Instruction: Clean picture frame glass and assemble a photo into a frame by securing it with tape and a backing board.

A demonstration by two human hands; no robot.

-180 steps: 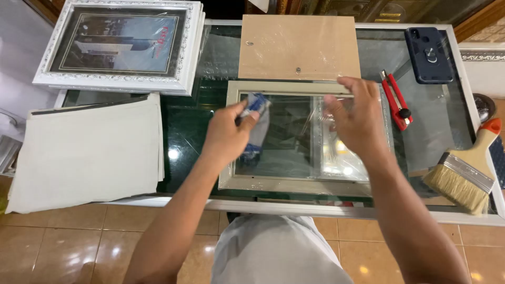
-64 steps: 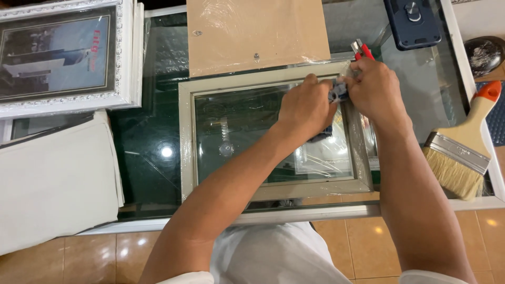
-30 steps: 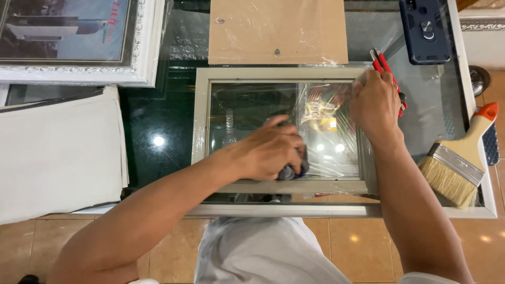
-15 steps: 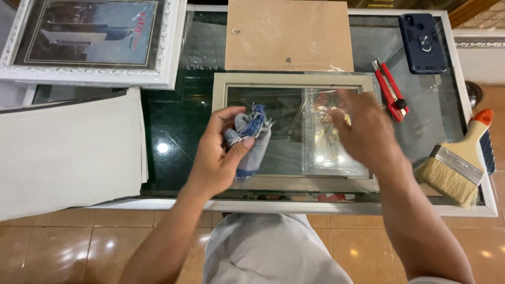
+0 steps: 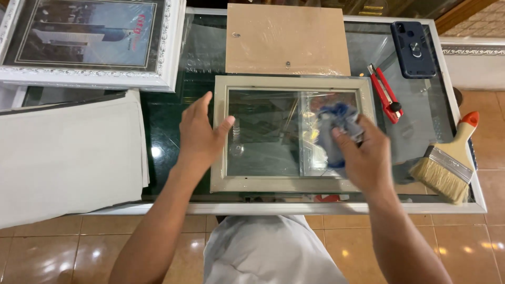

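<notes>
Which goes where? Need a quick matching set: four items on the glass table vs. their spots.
Things:
1. blue cloth
2. red utility knife
3. paintbrush
4. phone

Places:
A. far right corner of the table
B. in the right hand, over the frame's glass
C. near right edge, bristles toward the person
D. just right of the frame's top corner

Pairs: 1-B, 2-D, 3-C, 4-A

The glass-topped desk (image 5: 173,137) carries a pale rectangular picture frame (image 5: 294,185), brown backing board (image 5: 286,39), white ornate framed picture (image 5: 89,42), white sheets (image 5: 68,158), red cutter (image 5: 385,93), dark phone (image 5: 413,42), bristle paintbrush (image 5: 447,168); something red, perhaps beneath the glass (image 5: 327,198).
</notes>
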